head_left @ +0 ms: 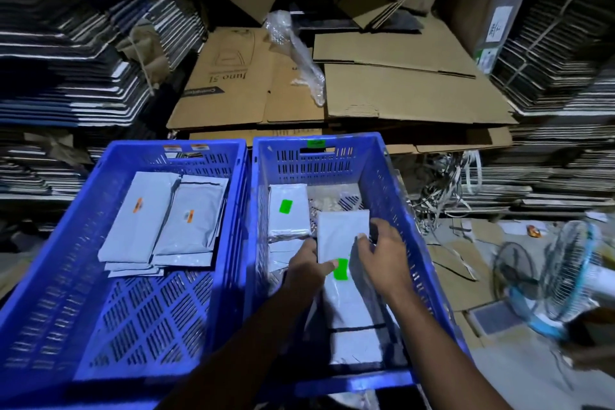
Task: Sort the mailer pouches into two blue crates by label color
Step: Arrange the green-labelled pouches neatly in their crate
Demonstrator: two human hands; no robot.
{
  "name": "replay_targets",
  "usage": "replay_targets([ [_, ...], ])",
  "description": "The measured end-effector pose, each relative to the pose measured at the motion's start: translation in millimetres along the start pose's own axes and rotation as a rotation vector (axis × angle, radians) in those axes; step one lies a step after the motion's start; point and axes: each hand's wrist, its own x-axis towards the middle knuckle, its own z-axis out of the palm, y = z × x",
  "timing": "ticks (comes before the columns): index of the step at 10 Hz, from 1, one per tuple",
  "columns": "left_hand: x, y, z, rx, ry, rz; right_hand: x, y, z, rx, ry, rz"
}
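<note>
Two blue crates stand side by side. The left crate (pixel 109 156) holds grey mailer pouches with orange labels (pixel 138 205), stacked at its far end. In the right crate (pixel 382 160) a pouch with a green label (pixel 288 210) lies at the far left. Both my hands are inside the right crate on a long grey pouch with a green label (pixel 342 236). My left hand (pixel 304 271) pinches its left edge, thumb next to the label. My right hand (pixel 382 258) grips its right edge. More pouches lie beneath it.
Flattened cardboard boxes (pixel 399 93) pile up behind the crates, with stacks of folded cartons (pixel 66 60) on both sides. A blue-rimmed fan (pixel 565 280) lies on the floor at the right, beside tangled strapping (pixel 446 183).
</note>
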Motion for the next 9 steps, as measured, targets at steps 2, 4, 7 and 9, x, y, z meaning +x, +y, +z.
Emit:
replay_targets([
  [2, 31, 31, -24, -0.292, 0.16, 0.106, 5, -10, 13, 0.377, -0.325, 0.063],
  [4, 67, 33, -47, 0.044, 0.33, -0.025, 61, -30, 57, 0.36, -0.323, -0.042],
  [7, 115, -23, -29, 0.707, 0.204, -0.109, 102, -39, 123, 0.005, -0.533, -0.064],
  [9, 107, -21, -14, 0.673, 0.131, -0.215, 131, -31, 112, -0.268, -0.737, -0.174],
])
